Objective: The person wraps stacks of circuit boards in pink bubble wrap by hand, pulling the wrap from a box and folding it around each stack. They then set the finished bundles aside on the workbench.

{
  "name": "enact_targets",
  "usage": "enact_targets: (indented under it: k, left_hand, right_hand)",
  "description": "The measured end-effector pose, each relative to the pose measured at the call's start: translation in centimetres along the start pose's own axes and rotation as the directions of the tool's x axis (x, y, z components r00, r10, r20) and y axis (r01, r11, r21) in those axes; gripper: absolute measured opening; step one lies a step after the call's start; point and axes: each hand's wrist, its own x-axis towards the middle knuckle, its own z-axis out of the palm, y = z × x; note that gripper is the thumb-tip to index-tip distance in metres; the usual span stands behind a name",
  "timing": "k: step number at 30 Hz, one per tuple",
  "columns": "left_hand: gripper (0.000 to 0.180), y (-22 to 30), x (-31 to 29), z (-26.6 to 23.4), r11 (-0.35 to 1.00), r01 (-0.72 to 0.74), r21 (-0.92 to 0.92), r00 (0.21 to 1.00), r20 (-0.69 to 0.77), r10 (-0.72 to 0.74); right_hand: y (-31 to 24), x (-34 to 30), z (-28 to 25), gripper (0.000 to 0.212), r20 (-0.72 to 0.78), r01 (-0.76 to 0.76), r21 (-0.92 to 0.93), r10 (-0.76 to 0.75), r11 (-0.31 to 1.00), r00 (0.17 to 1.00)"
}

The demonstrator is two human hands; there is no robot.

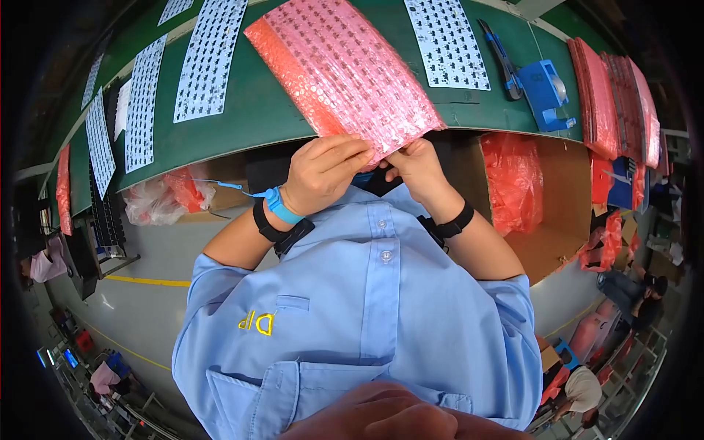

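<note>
A pink bubble-wrap bag [345,70] lies over the green table, its near end reaching past the table's front edge toward me. Through the film shows a panel with rows of small dark parts, like the white ones on the table. My left hand [326,172] is closed on the bag's near edge, thumb and fingers pinching the film. Just to its right, my right hand [419,167] pinches the same edge near the corner, its fingertips partly hidden under the film. A blue wrist strap [284,209] with a cord circles my left wrist.
White panels with dark parts [213,59] lie left on the green table [469,110]; another panel [447,44] lies right. Beyond it are a utility knife [502,62], a blue tape dispenser [546,92] and stacked pink bags [594,95]. Below stands a cardboard box [557,191] holding pink wrap.
</note>
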Motion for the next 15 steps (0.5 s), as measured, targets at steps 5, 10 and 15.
enact_targets:
  k: [5, 10, 15]
  left_hand:
    - [0.032, -0.3, 0.1, -0.4, 1.000, -0.023, 0.019, 1.000, 0.010, 0.023]
    - [0.030, 0.1, 0.1, -0.3, 1.000, 0.006, 0.016, 1.000, 0.015, -0.006]
    - [0.038, 0.9, 2.2, -4.0, 0.990, 0.079, -0.113, 0.989, 0.130, -0.064]
  right_hand:
    - [-0.5, -0.1, 0.0, 0.023, -0.020, -0.040, 0.038, 0.041, 0.998, 0.999]
    - [-2.0, -1.3, -0.1, 0.024, 0.206, -0.074, 0.476, -0.029, 0.876, 0.978]
    - [-3.2, -2.3, 1.2, 0.028, 0.043, 0.031, 0.334, -0.048, 0.942, 0.998]
